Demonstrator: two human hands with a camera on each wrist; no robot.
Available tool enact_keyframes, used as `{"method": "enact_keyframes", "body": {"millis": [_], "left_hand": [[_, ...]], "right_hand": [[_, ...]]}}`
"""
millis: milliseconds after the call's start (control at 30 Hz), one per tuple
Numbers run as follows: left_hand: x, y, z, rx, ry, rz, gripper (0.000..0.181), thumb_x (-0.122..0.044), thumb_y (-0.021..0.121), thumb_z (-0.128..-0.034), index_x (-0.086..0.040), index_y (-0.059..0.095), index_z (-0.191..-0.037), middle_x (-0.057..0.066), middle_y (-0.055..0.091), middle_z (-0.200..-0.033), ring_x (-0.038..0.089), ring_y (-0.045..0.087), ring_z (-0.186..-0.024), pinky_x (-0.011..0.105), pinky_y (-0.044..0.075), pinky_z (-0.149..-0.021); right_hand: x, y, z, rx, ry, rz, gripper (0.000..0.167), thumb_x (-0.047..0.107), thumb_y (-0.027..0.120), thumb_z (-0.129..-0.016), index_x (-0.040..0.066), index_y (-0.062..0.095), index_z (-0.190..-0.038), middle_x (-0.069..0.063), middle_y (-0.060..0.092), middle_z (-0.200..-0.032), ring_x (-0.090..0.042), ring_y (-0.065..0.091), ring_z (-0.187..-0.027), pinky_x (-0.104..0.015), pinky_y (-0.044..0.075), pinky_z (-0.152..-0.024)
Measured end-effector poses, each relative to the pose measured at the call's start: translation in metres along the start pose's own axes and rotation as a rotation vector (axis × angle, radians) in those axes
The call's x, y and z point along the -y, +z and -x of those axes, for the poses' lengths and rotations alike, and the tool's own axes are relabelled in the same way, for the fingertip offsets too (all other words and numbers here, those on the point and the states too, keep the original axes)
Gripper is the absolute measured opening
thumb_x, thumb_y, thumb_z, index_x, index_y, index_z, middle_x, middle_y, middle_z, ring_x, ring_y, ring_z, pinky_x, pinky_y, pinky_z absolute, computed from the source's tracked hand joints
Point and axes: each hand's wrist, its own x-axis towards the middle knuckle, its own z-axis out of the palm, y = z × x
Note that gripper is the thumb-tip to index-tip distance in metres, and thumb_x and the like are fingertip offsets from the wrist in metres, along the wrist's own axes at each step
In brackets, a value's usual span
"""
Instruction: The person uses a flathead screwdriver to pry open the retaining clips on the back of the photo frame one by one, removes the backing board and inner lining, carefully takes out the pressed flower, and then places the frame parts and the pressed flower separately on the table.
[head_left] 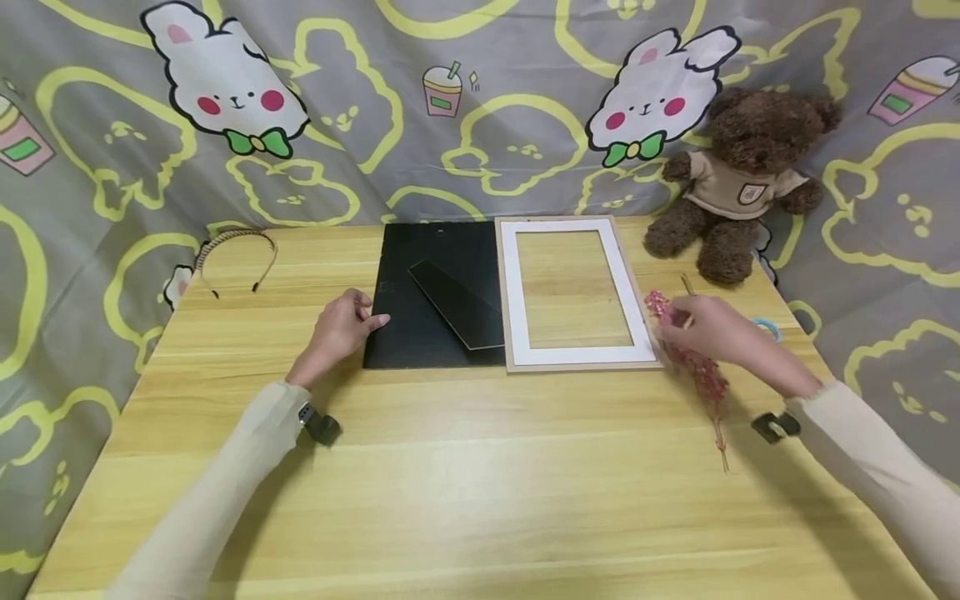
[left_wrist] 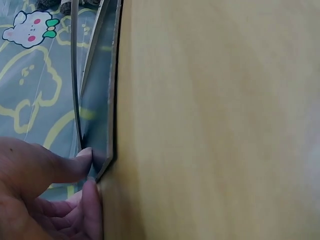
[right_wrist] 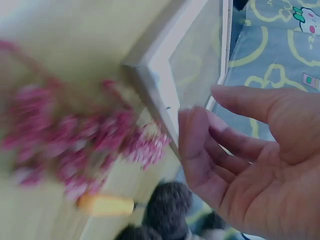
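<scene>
A black photo-frame backing board point(head_left: 438, 325) lies on the table, with a tapered black stand flap point(head_left: 450, 300) slanting across it. My left hand point(head_left: 343, 327) pinches the board's left edge, its thumb over the top. In the left wrist view the thumb and forefinger of the left hand point(left_wrist: 55, 185) meet at the corner of the board. Right beside the board lies a light wooden picture frame point(head_left: 573, 358) with a white inner border. My right hand point(head_left: 705, 329), fingers loosely bent and holding nothing, hovers by the frame's right side, above a sprig of pink dried flowers point(right_wrist: 95, 130).
A brown teddy bear point(head_left: 750, 175) sits at the back right. Near it are a yellow-handled tool point(right_wrist: 107, 205) and a light blue ring point(head_left: 767, 327). A braided headband point(head_left: 240, 233) stands at the back left. Printed curtain point(head_left: 330, 92) surrounds the table point(head_left: 480, 492).
</scene>
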Motion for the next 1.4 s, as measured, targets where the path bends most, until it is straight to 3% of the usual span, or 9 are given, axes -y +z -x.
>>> {"method": "enact_keyframes", "body": {"millis": [167,300,467,700,867,1067,1200,1333,1400], "left_hand": [[-0.009,-0.006,-0.001,-0.002,0.01,-0.05,0.04,-0.026,0.067,-0.1045,0.007,0.057,-0.124,0.025,0.069,-0.11,0.037,0.064,-0.095,0.048,0.051,-0.082],[-0.025,-0.01,-0.001,-0.074,0.077,-0.089,0.036,-0.026,0.064,-0.1052,0.005,0.06,-0.124,0.025,0.066,-0.115,0.04,0.065,-0.104,0.055,0.051,-0.086],[-0.056,-0.006,-0.002,-0.113,0.247,-0.067,0.026,-0.02,0.065,-0.1046,0.002,0.064,-0.117,0.02,0.063,-0.11,0.035,0.064,-0.099,0.052,0.05,-0.085],[-0.095,0.025,-0.01,0.048,0.384,-0.092,0.021,-0.02,0.067,-0.1042,-0.003,0.066,-0.117,0.014,0.063,-0.109,0.028,0.063,-0.097,0.043,0.054,-0.083],[-0.11,0.052,-0.019,0.196,0.349,-0.135,0.022,-0.021,0.065,-0.1054,-0.003,0.06,-0.118,0.013,0.057,-0.107,0.027,0.054,-0.096,0.039,0.046,-0.08],[-0.11,0.064,-0.022,0.212,0.283,-0.154,0.019,-0.024,0.061,-0.1074,-0.008,0.052,-0.112,0.012,0.052,-0.104,0.029,0.049,-0.091,0.038,0.039,-0.075],[-0.115,0.063,-0.016,0.14,0.282,-0.248,0.02,-0.027,0.057,-0.1092,-0.009,0.054,-0.115,0.017,0.054,-0.111,0.035,0.053,-0.098,0.047,0.044,-0.08],[-0.131,0.064,-0.008,-0.088,0.397,-0.398,0.022,-0.025,0.059,-0.1084,-0.003,0.065,-0.113,0.021,0.064,-0.11,0.042,0.058,-0.105,0.06,0.043,-0.089],[-0.143,0.066,-0.008,-0.157,0.467,-0.35,0.023,-0.021,0.058,-0.1079,-0.002,0.07,-0.111,0.019,0.069,-0.106,0.04,0.062,-0.102,0.058,0.044,-0.091]], "right_hand": [[0.01,0.0,-0.043,0.029,0.067,-0.102,0.021,0.016,0.066,-0.103,-0.004,0.06,-0.103,-0.018,0.065,-0.089,-0.025,0.065,-0.064,-0.035,0.052,-0.055],[0.018,0.007,-0.066,0.046,0.115,0.034,0.03,0.018,0.068,-0.1,-0.008,0.056,-0.106,-0.02,0.06,-0.089,-0.024,0.061,-0.063,-0.035,0.048,-0.057],[0.029,0.019,-0.081,0.09,0.194,0.225,0.032,0.014,0.064,-0.098,-0.015,0.053,-0.105,-0.031,0.051,-0.098,-0.036,0.052,-0.079,-0.043,0.048,-0.063],[0.039,0.026,-0.09,0.081,0.217,0.297,0.028,0.007,0.053,-0.093,0.004,0.043,-0.067,-0.022,0.044,-0.085,-0.03,0.035,-0.077,-0.042,0.037,-0.067],[0.043,0.026,-0.092,0.097,0.151,0.404,0.037,0.004,0.052,-0.093,0.011,0.036,-0.061,-0.011,0.037,-0.069,-0.026,0.034,-0.071,-0.039,0.036,-0.064],[0.05,0.027,-0.094,0.115,0.096,0.469,0.036,-0.007,0.043,-0.092,0.01,0.04,-0.061,-0.014,0.043,-0.068,-0.025,0.035,-0.069,-0.04,0.038,-0.063],[0.048,0.027,-0.096,0.094,0.037,0.464,0.039,-0.011,0.041,-0.095,0.009,0.042,-0.061,-0.006,0.034,-0.063,-0.019,0.027,-0.062,-0.035,0.032,-0.057],[0.045,0.025,-0.096,0.081,0.048,0.393,0.036,-0.009,0.043,-0.098,0.004,0.051,-0.065,-0.006,0.038,-0.061,-0.018,0.031,-0.059,-0.033,0.035,-0.053],[0.043,0.023,-0.095,0.077,0.063,0.373,0.033,-0.009,0.044,-0.096,0.003,0.052,-0.066,-0.009,0.041,-0.064,-0.021,0.034,-0.062,-0.035,0.038,-0.055]]}}
